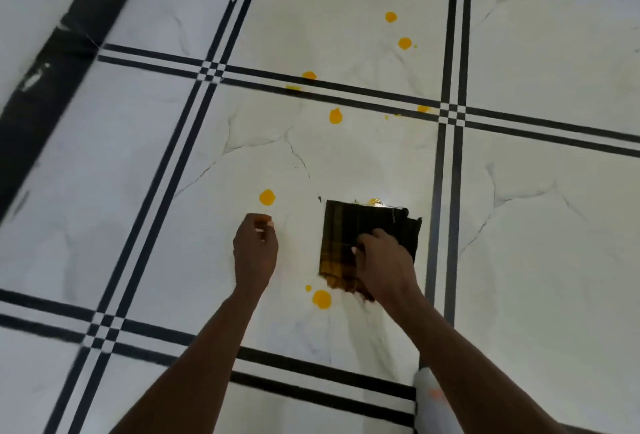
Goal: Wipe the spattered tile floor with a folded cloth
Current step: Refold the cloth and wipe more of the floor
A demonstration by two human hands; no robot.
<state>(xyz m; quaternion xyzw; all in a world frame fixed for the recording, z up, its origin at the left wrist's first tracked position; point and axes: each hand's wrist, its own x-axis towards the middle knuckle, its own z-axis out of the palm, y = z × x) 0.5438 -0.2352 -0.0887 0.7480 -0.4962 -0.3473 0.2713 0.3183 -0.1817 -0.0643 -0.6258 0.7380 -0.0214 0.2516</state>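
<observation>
Cloth (pixel 363 229), dark, folded square, is seen flat on the white tile floor (pixel 536 260), lower centre-right of the frame. Its near edge is gripped by the right hand (pixel 384 265), fingers curled onto the fabric. The left hand (pixel 255 250) is held left of the cloth, fingers loosely curled, nothing in it. Yellow spatters (pixel 267 197) are scattered from upper centre down to the cloth; one (pixel 321 299) lies just beside its near left corner.

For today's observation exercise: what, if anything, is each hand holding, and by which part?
The right hand rests on the folded cloth at its near right corner, fingers curled on it. The left hand holds nothing, loosely curled over the floor.
</observation>
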